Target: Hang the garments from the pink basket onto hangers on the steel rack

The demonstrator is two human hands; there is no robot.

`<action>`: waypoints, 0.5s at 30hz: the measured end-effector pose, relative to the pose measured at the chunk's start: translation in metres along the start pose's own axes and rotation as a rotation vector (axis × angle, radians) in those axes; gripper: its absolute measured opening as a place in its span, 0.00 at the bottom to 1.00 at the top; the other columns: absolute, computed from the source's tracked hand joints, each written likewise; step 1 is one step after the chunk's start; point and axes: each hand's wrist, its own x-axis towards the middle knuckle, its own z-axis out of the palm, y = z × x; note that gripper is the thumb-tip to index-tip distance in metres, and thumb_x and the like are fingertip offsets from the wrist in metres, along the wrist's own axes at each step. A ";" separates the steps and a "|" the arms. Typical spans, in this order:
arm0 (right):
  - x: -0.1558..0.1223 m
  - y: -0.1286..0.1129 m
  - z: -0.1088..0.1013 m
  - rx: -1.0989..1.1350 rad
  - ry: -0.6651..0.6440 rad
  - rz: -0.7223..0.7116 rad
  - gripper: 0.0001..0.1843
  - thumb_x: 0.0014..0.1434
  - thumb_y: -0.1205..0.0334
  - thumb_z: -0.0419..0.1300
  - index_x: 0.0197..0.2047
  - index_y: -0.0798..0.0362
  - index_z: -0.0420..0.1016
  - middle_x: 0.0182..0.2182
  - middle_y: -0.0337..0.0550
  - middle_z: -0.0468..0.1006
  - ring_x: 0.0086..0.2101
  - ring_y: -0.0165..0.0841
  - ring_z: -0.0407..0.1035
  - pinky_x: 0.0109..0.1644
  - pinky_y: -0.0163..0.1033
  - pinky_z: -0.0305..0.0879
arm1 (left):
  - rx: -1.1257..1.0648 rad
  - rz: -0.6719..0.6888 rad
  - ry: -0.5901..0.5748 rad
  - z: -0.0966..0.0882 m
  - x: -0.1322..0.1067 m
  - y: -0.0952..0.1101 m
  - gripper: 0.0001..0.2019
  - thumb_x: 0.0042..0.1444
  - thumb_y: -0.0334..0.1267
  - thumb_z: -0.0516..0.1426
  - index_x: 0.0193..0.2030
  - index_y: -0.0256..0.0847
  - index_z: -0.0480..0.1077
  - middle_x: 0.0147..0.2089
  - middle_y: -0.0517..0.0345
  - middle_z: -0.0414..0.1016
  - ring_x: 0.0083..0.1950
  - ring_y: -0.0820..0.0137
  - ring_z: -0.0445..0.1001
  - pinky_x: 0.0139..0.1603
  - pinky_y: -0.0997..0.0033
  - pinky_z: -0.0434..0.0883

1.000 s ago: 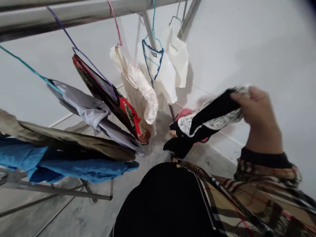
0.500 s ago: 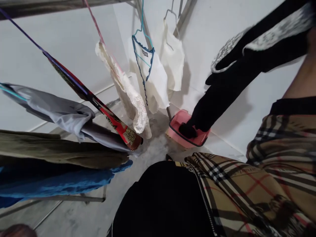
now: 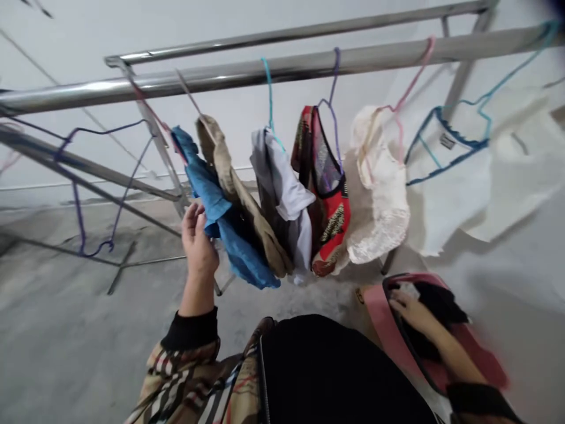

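Note:
My left hand (image 3: 198, 241) is raised beside a blue garment (image 3: 220, 212) on a pink hanger. Its fingers are loosely bent and apart, close to the cloth's edge, holding nothing; whether they touch it is unclear. Down at the right, my right hand (image 3: 412, 312) reaches into a pink basket (image 3: 379, 312) with a dark rim. Its fingers, somewhat blurred, lie outstretched over a black garment (image 3: 441, 300) with a whitish patch near the fingertips.
Metal rails (image 3: 300, 68) carry an olive garment (image 3: 238, 188), a grey one (image 3: 286, 194), a red patterned one (image 3: 335, 218), a cream lace one (image 3: 379, 200) and white tops (image 3: 454, 206). A bare purple hanger (image 3: 77, 206) hangs at left. Rack legs (image 3: 119, 271) stand on the concrete floor.
The view has swung left along the rack. The black garment, earlier stretched from the upper right down into the basket, now lies inside it. My left hand has come up beside the blue garment.

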 end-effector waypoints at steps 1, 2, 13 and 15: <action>0.000 -0.003 0.018 0.017 -0.034 -0.015 0.10 0.63 0.59 0.59 0.47 0.38 0.74 0.54 0.43 0.72 0.50 0.35 0.68 0.46 0.40 0.70 | 0.019 0.031 -0.038 0.005 0.002 0.002 0.22 0.59 0.53 0.56 0.58 0.48 0.66 0.58 0.52 0.72 0.59 0.65 0.71 0.59 0.61 0.70; -0.001 -0.005 0.035 0.035 -0.069 -0.025 0.11 0.62 0.57 0.60 0.49 0.40 0.73 0.53 0.44 0.72 0.50 0.36 0.69 0.46 0.42 0.71 | 0.029 0.051 -0.063 0.008 0.004 0.004 0.24 0.60 0.54 0.54 0.60 0.49 0.64 0.60 0.51 0.70 0.61 0.65 0.69 0.62 0.61 0.67; -0.012 0.014 0.162 0.200 -0.462 -0.029 0.30 0.51 0.44 0.55 0.51 0.54 0.76 0.47 0.55 0.79 0.49 0.46 0.74 0.56 0.49 0.67 | 0.030 0.004 -0.282 0.008 0.041 0.039 0.31 0.53 0.60 0.58 0.56 0.40 0.66 0.52 0.50 0.74 0.54 0.63 0.72 0.53 0.69 0.70; -0.018 0.028 0.168 0.172 -0.488 0.002 0.30 0.50 0.42 0.54 0.50 0.51 0.76 0.46 0.53 0.80 0.49 0.47 0.74 0.56 0.47 0.67 | 0.003 -0.082 -0.348 0.003 0.036 0.051 0.31 0.50 0.60 0.60 0.54 0.39 0.68 0.47 0.51 0.76 0.49 0.64 0.75 0.48 0.70 0.73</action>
